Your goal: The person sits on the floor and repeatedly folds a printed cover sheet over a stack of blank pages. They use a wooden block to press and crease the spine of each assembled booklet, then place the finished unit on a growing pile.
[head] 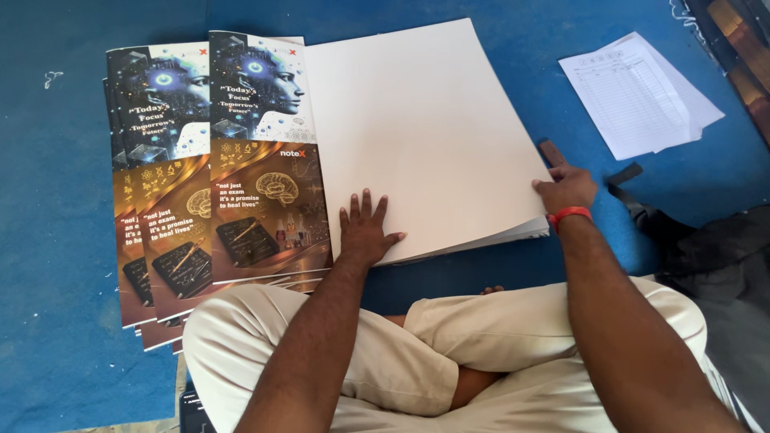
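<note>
A: On the blue floor mat [64,321], right in front of the crossed legs, what lies there?

B: A thick stack of blank white sheets [417,128], turned at a slant. Its lower corner reaches almost to the knees, and its left edge overlaps the printed covers [265,160] beside it.

A: And the hands?

B: The left hand [365,232] lies flat on the lower left part of the stack, fingers spread and fully open, gripping nothing. It seems to press down so the pile stays put. The right hand [565,188] is at the stack's right corner, fingers curled over the edge of the top sheets, thumb side on top. It looks like a light pinch on the sheet edges, though how many sheets it has hold of I cannot tell.

A: Those covers on the left?

B: Several glossy covers, dark blue above and brown-gold below, fanned one over another so each shows a strip. They touch the white stack's left side.

A: Anything further off?

B: A few ruled forms [634,92] lie well apart at the upper right, and a dark bag or cloth [714,248] rests near the right knee. A red band [568,215] circles the right wrist.
</note>
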